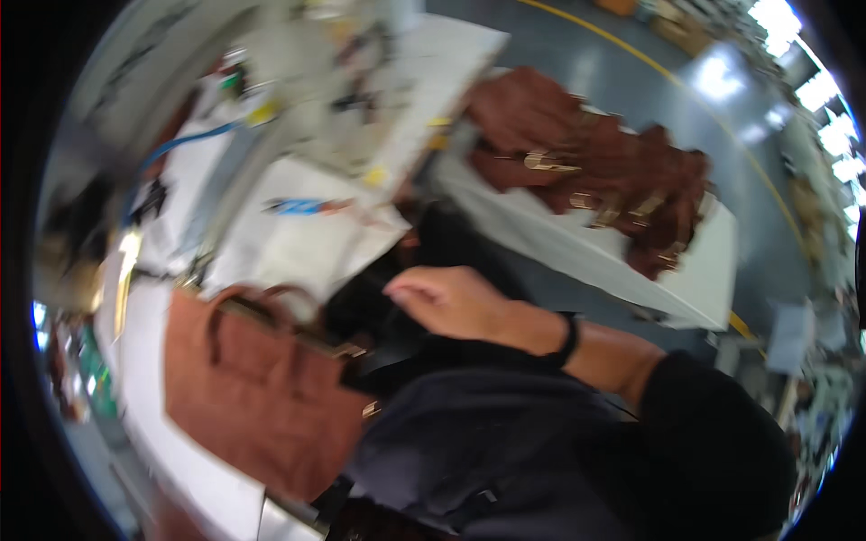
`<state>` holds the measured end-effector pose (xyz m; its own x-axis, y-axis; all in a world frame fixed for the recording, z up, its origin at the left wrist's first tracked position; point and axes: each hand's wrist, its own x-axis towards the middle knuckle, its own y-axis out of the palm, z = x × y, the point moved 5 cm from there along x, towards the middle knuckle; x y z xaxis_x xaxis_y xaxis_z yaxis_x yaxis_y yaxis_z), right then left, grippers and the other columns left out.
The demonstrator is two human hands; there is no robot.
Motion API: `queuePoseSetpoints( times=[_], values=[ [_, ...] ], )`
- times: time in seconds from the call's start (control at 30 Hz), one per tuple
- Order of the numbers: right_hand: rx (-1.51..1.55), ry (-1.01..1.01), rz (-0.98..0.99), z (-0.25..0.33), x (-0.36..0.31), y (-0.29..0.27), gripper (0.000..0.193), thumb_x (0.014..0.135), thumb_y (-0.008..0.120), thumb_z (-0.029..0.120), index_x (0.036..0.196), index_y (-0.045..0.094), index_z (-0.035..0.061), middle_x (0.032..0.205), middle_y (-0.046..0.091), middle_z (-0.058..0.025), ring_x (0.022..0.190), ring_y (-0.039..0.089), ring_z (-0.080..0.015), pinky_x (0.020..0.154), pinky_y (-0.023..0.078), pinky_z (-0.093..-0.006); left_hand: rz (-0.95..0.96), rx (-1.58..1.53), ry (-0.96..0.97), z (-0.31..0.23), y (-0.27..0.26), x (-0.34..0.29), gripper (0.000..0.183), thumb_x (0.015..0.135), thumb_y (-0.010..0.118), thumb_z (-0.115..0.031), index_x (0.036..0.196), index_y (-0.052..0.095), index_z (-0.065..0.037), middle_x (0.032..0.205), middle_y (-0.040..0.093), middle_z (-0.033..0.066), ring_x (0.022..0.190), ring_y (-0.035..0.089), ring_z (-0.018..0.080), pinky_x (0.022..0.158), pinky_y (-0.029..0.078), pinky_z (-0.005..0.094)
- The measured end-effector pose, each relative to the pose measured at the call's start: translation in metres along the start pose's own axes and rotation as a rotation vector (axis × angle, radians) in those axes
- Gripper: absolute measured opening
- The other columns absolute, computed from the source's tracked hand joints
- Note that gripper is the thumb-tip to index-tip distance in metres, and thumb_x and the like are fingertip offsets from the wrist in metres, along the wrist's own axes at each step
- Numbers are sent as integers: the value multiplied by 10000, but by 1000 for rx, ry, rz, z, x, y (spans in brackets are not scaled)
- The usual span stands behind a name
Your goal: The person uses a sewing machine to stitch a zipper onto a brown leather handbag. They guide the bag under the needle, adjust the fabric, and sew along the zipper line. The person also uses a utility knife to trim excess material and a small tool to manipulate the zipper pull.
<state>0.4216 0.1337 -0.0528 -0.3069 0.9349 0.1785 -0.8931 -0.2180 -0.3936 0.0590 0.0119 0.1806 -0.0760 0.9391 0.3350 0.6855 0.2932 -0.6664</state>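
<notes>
- Right hand (451, 302): one, bare, fingers bent loosely inward; the palm side is hidden, so whether it holds anything cannot be told.
- Left hand: out of view; its state cannot be told.
- Wristband (570, 338): one, dark, worn just behind the right hand.
- Sleeve (713, 433): black, on the same arm, ending near the elbow.
- Brown bag (262, 388): one, near the right hand, to its left and lower in view; carry handles (214, 329) raised, gold-coloured fittings along the side toward the hand.
- White surface (140, 361): under the brown bag, left of the hand.
- Blue strip (298, 206): one, blurred, exact kind unclear; lying on a white area beyond the hand and to its left.
- Blue hose (194, 137): one, curved, farther left beyond the strip.
- Brown pile (622, 171): several soft pieces heaped together, gold-coloured buckles showing; well apart from the hand, beyond it and to its right.
- Second surface (699, 270): white, carrying the pile.
- Floor line (631, 50): yellow, beyond the pile.
</notes>
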Motion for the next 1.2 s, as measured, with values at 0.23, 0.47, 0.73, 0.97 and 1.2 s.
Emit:
queuePoseSetpoints(
  times=[0.23,0.47,0.73,0.97,1.2],
  values=[
    [89,8,130,-7,-25,22,132,1003,615,168,1038,668,53,935,725,-166,879,716,-376,735,558,-454,203,-271,295,-74,177,-8,263,1046,596,-171,1239,656,-3,1162,705,111,1066,673,253,1055,488,354],
    [53,-80,198,-14,-27,39,112,1006,602,130,1053,652,41,916,719,-152,838,700,-386,728,552,-463,195,-291,332,-76,192,-4,231,1050,585,-182,1200,640,-15,1125,690,102,1035,658,243,1042,484,350],
    [3,-54,178,-25,-26,31,123,1007,603,143,1051,662,43,914,719,-151,846,700,-391,727,559,-468,183,-318,357,-73,195,-3,200,1056,572,-195,1155,622,-28,1082,674,92,1000,642,231,1028,480,347],
    [-21,-41,221,-26,-29,40,154,994,609,147,1065,690,37,955,734,-151,880,717,-372,767,583,-455,153,-294,384,-65,185,-11,180,1061,561,-206,1115,606,-40,1045,660,84,969,627,221,1015,476,343],
    [-58,-42,209,-30,-26,27,155,1008,628,163,1071,694,38,956,739,-151,885,718,-369,767,580,-454,132,-315,409,-62,181,-15,170,1066,550,-217,1076,590,-52,1008,645,75,937,612,210,1002,472,340]
  ],
)
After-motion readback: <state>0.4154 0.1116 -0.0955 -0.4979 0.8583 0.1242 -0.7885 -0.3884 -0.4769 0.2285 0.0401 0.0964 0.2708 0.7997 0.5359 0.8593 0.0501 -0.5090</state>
